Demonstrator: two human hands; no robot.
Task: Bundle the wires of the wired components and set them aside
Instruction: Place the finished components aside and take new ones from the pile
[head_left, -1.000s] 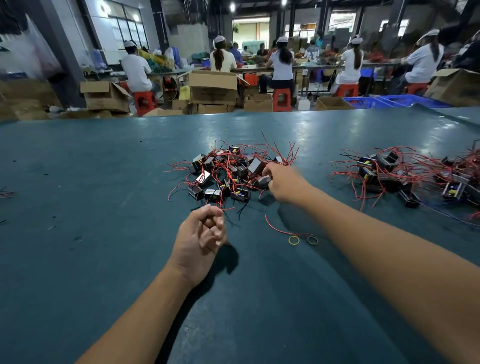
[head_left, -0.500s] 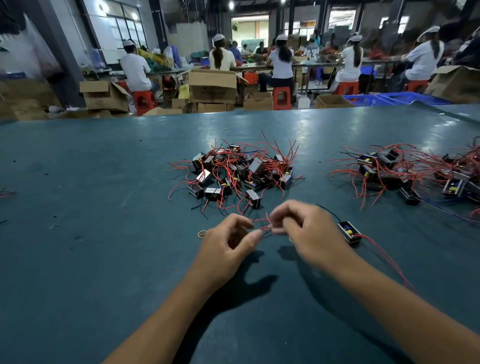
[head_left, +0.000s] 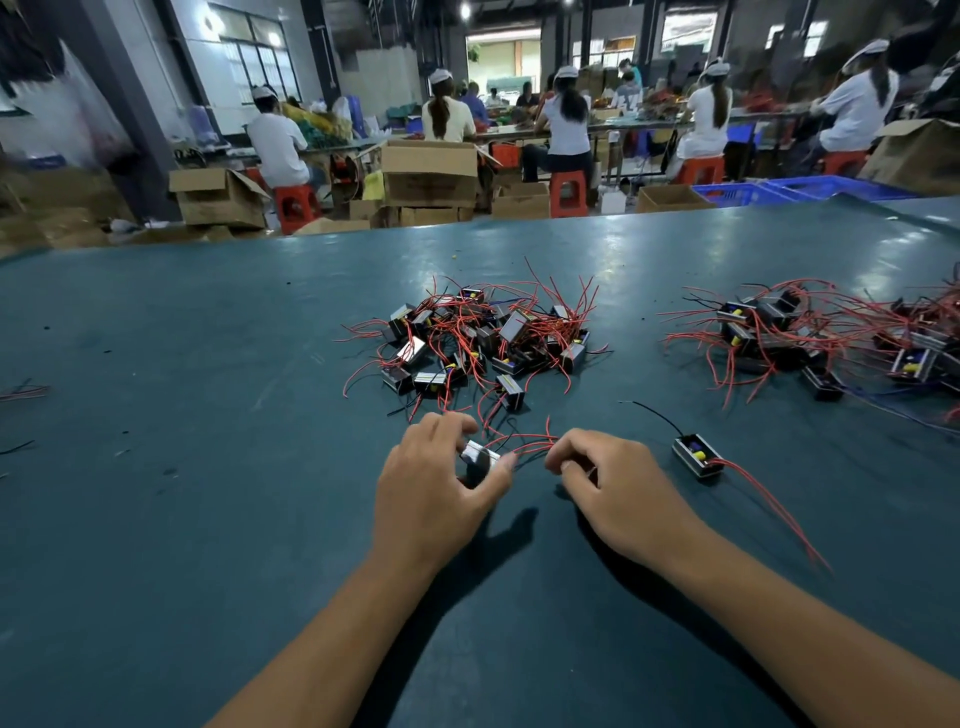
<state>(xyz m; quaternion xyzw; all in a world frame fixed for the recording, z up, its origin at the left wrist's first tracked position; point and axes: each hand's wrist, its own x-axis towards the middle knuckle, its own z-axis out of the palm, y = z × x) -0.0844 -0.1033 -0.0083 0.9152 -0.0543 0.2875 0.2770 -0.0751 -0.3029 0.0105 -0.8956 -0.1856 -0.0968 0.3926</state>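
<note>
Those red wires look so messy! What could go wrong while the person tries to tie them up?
1. The red wires stretched between the left hand and right hand lie close to stray wires from the middle pile, so they might tangle.
2. The left hand holds the small component only between fingers and thumb; it could slip.
3. The loose component by the right hand might get knocked.

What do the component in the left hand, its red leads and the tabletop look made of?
Component in the left hand: likely a metal frame, bright sheen on top, over a dark body. Red wires, pinched by the right hand: thin and limp, probably plastic-insulated. Table: matte teal sheet, perhaps rubber or vinyl, with soft glare.
</note>
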